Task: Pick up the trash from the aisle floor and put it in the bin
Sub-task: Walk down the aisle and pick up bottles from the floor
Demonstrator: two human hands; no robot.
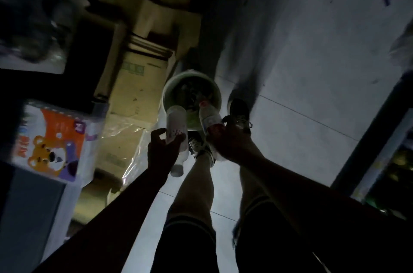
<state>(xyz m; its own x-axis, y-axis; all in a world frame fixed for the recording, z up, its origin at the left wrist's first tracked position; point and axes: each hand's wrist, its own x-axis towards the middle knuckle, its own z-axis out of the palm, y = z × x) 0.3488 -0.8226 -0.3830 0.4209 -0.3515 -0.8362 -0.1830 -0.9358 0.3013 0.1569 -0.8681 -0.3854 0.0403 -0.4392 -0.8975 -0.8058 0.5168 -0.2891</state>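
Head view: the dim aisle makes depth hard to read, and that is the main risk here. Both bottles are held at the near rim of the bin [166,91], not clearly over its mouth, so a release from this spot could bounce one off the rim and onto the floor [312,71]. The white bottle [176,132] looks the likelier to slip: the left hand [159,150] has its grip curled round only the middle of it, with the capped end hanging down below the hand and the other end pointing up towards the bin. The person's shoes stand right beside the bin, so a stumble or nudge might tip it.

The right hand [225,141] has its grip closed round the lower part of a clear bottle [209,116], whose red-capped top already reaches over the rim. The bin stands on the floor against stacked cardboard boxes [134,85], just ahead of both hands, with some trash already inside.
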